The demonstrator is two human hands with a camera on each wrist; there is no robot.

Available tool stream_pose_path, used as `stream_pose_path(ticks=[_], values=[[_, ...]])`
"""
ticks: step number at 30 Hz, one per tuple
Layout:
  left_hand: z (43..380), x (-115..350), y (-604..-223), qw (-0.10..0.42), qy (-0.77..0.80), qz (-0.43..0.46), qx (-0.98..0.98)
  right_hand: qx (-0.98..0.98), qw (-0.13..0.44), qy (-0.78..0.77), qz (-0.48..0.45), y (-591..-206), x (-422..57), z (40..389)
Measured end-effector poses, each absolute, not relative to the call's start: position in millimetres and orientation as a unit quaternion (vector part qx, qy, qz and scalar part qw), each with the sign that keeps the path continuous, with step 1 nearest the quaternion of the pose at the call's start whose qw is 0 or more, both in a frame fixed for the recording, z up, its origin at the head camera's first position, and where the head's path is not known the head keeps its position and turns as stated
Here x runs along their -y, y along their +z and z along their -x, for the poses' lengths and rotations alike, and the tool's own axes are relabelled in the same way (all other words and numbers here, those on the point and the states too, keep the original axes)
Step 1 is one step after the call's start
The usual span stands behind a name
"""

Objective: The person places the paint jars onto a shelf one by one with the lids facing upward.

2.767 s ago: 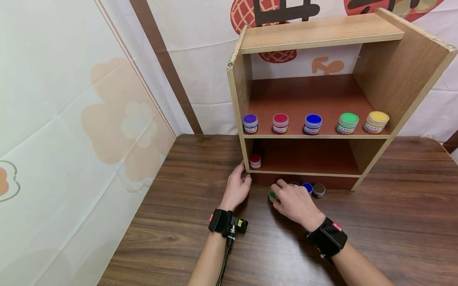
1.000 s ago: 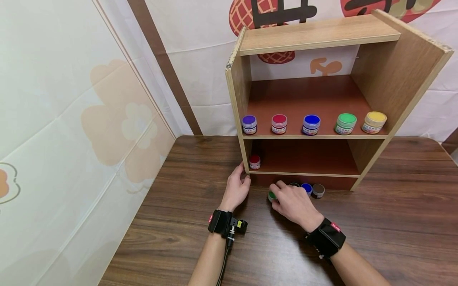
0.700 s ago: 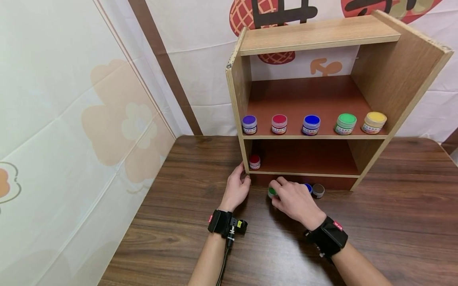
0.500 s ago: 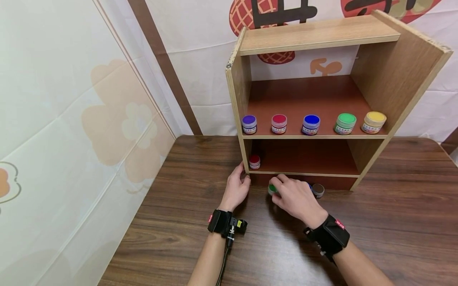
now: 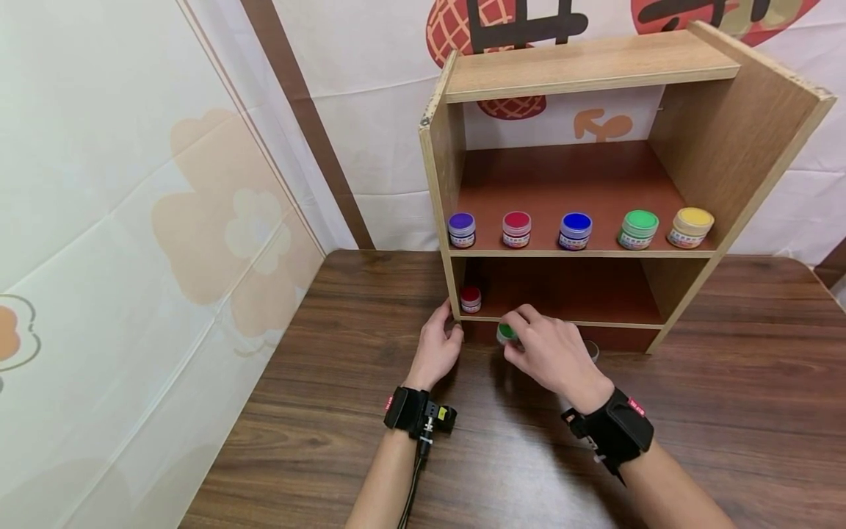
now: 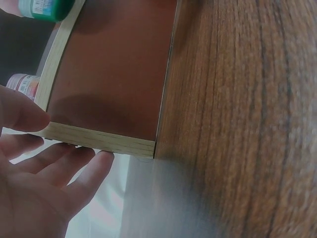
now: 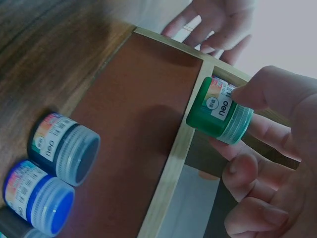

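Note:
The right hand [image 5: 551, 354] pinches a green paint jar [image 7: 213, 106] between thumb and fingers. It is held up in front of the lower shelf's front edge, off the table. At the lower left of the wooden shelf unit [image 5: 747, 147], the left hand [image 5: 438, 349] grips the side panel, its thumb by the front edge and its fingers against the outer face, as the left wrist view shows. A small red paint jar [image 5: 471, 300] stands at the left end of the lower shelf. Below the right hand, a dark jar [image 7: 64, 146] and a blue jar [image 7: 39, 196] stand on the table.
On the upper shelf stand purple [image 5: 462, 231], red [image 5: 517, 229], blue [image 5: 575, 231], green [image 5: 638, 229] and yellow [image 5: 690, 227] jars. A brownish jar [image 5: 592, 351] shows beside the right hand on the wooden table [image 5: 317, 411]. A patterned cloth [image 5: 377, 95] hangs behind.
The right hand has lifted the green jar from the table up toward the lower shelf's edge, covering more of the jars behind it. The left hand stays on the side panel.

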State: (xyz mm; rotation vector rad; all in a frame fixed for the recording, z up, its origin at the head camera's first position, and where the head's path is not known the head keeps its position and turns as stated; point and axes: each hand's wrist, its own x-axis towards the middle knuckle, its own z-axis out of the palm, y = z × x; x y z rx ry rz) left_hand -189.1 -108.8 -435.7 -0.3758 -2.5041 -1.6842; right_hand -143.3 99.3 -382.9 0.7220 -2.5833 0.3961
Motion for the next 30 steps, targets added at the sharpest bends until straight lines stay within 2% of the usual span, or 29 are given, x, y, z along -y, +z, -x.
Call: stream_pose_path(ticks=[9,30], values=[[188,110,-435,0.046,-0.53,0.118,0.838,0.921,0.238,0.164,-0.262,-374,-102,149],[188,110,-438,0.045,-0.531,0.121,0.838,0.937,0.212,0.158,-0.23,-372,-104,167]])
